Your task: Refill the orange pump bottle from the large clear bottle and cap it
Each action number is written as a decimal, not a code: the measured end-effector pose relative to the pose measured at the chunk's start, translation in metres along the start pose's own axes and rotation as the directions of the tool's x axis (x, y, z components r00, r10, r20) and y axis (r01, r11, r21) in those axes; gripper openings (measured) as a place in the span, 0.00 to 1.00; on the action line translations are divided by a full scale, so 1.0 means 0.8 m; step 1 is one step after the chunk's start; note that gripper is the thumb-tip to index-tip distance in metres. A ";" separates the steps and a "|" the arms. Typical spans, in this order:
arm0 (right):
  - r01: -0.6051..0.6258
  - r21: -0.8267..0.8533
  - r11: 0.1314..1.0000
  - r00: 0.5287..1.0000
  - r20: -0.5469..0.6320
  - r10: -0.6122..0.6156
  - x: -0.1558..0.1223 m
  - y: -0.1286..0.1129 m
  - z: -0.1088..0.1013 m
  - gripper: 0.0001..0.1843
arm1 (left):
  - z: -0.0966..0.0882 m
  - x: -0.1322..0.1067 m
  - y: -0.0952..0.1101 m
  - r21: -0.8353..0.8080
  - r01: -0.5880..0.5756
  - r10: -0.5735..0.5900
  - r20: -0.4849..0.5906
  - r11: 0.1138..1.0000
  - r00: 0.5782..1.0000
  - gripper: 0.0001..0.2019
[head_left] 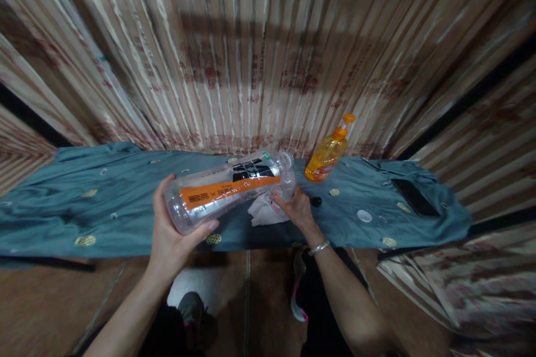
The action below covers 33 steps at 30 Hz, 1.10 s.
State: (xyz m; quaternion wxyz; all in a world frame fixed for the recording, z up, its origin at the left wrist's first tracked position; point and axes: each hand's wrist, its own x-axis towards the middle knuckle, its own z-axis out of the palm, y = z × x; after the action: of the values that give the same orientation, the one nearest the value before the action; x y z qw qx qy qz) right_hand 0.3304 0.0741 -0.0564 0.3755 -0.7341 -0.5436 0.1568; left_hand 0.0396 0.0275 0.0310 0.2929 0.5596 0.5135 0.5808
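Fingertips of the right hand (298, 207) partly lost behind the clear plastic bottle (226, 189) and crumpled white cloth (270, 211); whether they grip either, cannot tell. Bottle's right end hard to make out; both forearms cut off by the lower edge. Bottle see-through, seemingly without contents, lying aslant above the teal patterned tablecloth (134, 201), right end higher in view; orange band and black print along its side. Left hand (178, 231) wrapped around the bottle's left end, thumb along the near underside, fingers curled behind. Orange pump bottle (329, 155) stands beyond, to the right.
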 end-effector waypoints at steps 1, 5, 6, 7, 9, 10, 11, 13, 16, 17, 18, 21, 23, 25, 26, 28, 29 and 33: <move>-0.001 -0.004 1.000 1.000 0.001 0.001 0.000 0.000 0.000 0.27 | -0.001 0.000 -0.001 -0.004 0.012 -0.012 0.016 1.000 1.000 0.61; 0.017 0.003 1.000 1.000 0.007 -0.017 0.000 -0.001 -0.001 0.26 | -0.002 -0.001 0.001 -0.048 0.035 -0.034 0.010 0.998 0.999 0.62; 0.017 0.000 1.000 1.000 0.010 -0.017 0.000 -0.001 -0.001 0.26 | -0.001 -0.002 0.002 -0.059 0.042 -0.042 0.002 0.997 0.999 0.62; 0.016 -0.005 1.000 1.000 0.011 -0.016 -0.001 -0.001 -0.002 0.26 | 0.000 -0.002 0.004 -0.067 0.048 -0.048 -0.005 0.997 0.999 0.62; 0.017 -0.015 1.000 1.000 0.012 -0.017 -0.001 -0.001 -0.002 0.27 | 0.001 -0.003 0.006 -0.073 0.059 -0.060 -0.010 0.996 0.998 0.62; 0.023 -0.016 1.000 1.000 0.013 -0.023 -0.001 -0.001 -0.002 0.27 | 0.002 -0.003 0.007 -0.073 0.060 -0.061 -0.007 0.995 0.998 0.62; 0.030 -0.013 0.999 0.999 0.013 -0.030 -0.001 0.000 -0.002 0.27 | 0.001 -0.003 0.008 -0.070 0.056 -0.056 -0.005 0.996 0.998 0.61; 0.045 -0.005 0.999 0.999 0.006 -0.045 0.000 0.001 -0.001 0.27 | 0.000 -0.004 0.006 -0.063 0.033 -0.033 0.001 0.997 0.999 0.60; 0.044 -0.009 0.999 0.999 -0.004 -0.044 0.000 0.001 0.000 0.26 | -0.004 -0.005 -0.003 -0.042 -0.015 0.016 0.021 0.999 1.000 0.59; 0.036 -0.015 0.999 0.999 -0.002 -0.036 0.000 0.001 0.000 0.25 | -0.006 -0.006 -0.008 -0.030 -0.028 0.029 0.032 0.999 0.999 0.58; 0.028 -0.022 0.999 1.000 0.002 -0.028 0.000 0.000 0.000 0.25 | -0.007 -0.007 -0.012 -0.021 -0.042 0.043 0.041 0.999 0.998 0.58; 0.021 -0.034 0.999 1.000 0.011 -0.020 0.000 -0.002 -0.002 0.26 | -0.011 -0.009 -0.025 0.001 -0.092 0.092 0.043 0.996 0.995 0.58; 0.029 -0.034 0.999 1.000 0.012 -0.028 0.000 -0.003 -0.002 0.27 | -0.011 -0.010 -0.029 0.002 -0.109 0.109 0.041 0.994 0.993 0.58; 0.034 -0.032 0.999 0.999 0.016 -0.033 -0.001 -0.004 -0.003 0.27 | -0.011 -0.009 -0.031 -0.001 -0.115 0.115 0.036 0.993 0.993 0.58; 0.032 -0.034 0.999 0.999 0.018 -0.032 0.000 -0.004 -0.003 0.27 | -0.011 -0.009 -0.031 0.000 -0.114 0.114 0.036 0.993 0.993 0.58; 0.026 -0.042 0.999 0.999 0.024 -0.025 0.000 -0.003 -0.003 0.27 | -0.011 -0.008 -0.030 0.003 -0.108 0.108 0.035 0.994 0.994 0.58; 0.025 -0.045 0.999 0.999 0.027 -0.023 0.000 -0.002 -0.003 0.27 | -0.011 -0.008 -0.029 0.007 -0.106 0.105 0.034 0.994 0.994 0.58; 0.041 -0.030 0.999 0.999 0.024 -0.040 0.001 0.001 -0.002 0.26 | -0.010 -0.008 -0.029 0.020 -0.107 0.107 0.011 0.994 0.994 0.58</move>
State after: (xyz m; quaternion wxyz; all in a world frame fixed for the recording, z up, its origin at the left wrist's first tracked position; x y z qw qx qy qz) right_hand 0.3323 0.0741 -0.0562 0.3611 -0.7266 -0.5651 0.1494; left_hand 0.0279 0.0266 0.0084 0.2584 0.5922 0.4872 0.5875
